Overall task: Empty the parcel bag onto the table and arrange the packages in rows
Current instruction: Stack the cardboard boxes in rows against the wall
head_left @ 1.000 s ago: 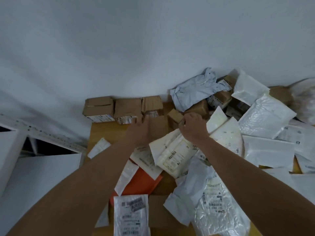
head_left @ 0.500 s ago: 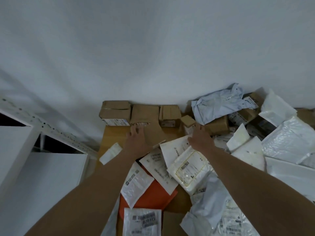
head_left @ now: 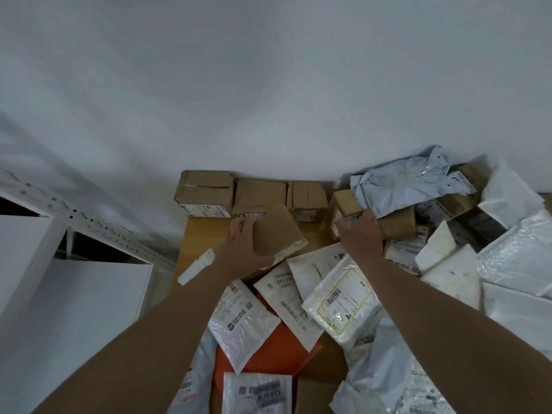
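Both of the person's bare arms reached out across a wooden table [head_left: 199, 234] pushed up against a plain white wall [head_left: 268, 85]. The left hand [head_left: 242, 249] gripped a flat brown cardboard package [head_left: 276, 234] by its near-left corner, thumb on top and fingers curled along its left edge, holding it tilted just in front of a row of three cardboard boxes [head_left: 251, 194] that stood side by side against the wall. The right hand [head_left: 360, 234] was curled around a small cardboard box [head_left: 346, 201], fingers wrapped round its lower part, at the right end of that row and just beside the third box. To the right of it lay an unsorted heap: a crumpled grey mailer bag [head_left: 400, 186] on top of more brown boxes, and white padded mailers [head_left: 513, 249] piled toward the table's right edge. Nearer the person, white labelled envelopes overlapped one another, among them a white pouch with a yellow-bordered label [head_left: 343, 300] under the right forearm, and an orange envelope [head_left: 277, 354] partly buried beneath them. A small white packet [head_left: 197, 265] lay alone by the table's left edge. Off to the left stood white metal shelving [head_left: 74, 222]. I could not make out the parcel bag itself anywhere.
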The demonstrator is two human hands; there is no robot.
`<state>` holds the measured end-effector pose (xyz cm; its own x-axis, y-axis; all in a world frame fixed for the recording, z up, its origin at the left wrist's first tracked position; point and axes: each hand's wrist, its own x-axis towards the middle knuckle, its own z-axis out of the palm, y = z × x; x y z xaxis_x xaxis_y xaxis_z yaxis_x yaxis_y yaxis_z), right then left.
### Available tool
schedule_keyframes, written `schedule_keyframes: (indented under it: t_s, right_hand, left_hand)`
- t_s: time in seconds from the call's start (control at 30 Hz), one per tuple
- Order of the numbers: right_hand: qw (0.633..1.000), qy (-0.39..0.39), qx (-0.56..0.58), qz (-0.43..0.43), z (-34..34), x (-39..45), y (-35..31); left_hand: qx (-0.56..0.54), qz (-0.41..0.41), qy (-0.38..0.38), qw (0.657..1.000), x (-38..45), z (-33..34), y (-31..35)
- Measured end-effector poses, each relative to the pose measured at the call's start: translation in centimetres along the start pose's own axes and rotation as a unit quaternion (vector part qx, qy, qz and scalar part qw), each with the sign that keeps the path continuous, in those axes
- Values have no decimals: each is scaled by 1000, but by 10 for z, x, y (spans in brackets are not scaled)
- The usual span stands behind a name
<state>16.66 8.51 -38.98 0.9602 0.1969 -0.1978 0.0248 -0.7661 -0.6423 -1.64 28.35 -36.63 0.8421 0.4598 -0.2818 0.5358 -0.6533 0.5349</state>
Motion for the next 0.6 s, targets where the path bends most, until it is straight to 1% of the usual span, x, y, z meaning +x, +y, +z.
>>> schedule_keyframes:
  t_s: [0.07, 0.1, 0.2, 0.23, 0.3, 0.33, 0.43, 0.6]
  right_hand:
    - [997, 42, -4, -65, 0, -4, -4]
    - [995, 45, -11, -92, 1, -7, -5]
    - [990, 60, -47, -114, 4, -13, -4]
    - [990, 63, -57, -109, 4, -12, -2]
    - [1000, 19, -5, -25, 3, -10, -6]
    - [1000, -1, 1, -3, 3, -8, -6]
    - [1000, -12, -1, 7, 4, -3, -6]
    - [1000, 8, 10, 6, 7, -6, -10]
  left_hand:
    - [-21, 10, 3, 1000, -1, -4, -1]
    - [-26, 14, -2, 1000, -2, -6, -2]
    - [-25, 13, -16, 999, -4, -14, -9]
    - [-23, 9, -17, 1000, -5, -16, -12]
    - [-14, 3, -19, 1000, -7, -20, -16]
    - [-8, 2, -20, 1000, -7, -22, -17]
    - [9, 3, -21, 1000, -8, -24, -21]
    - [30, 2, -26, 999, -6, -22, -26]
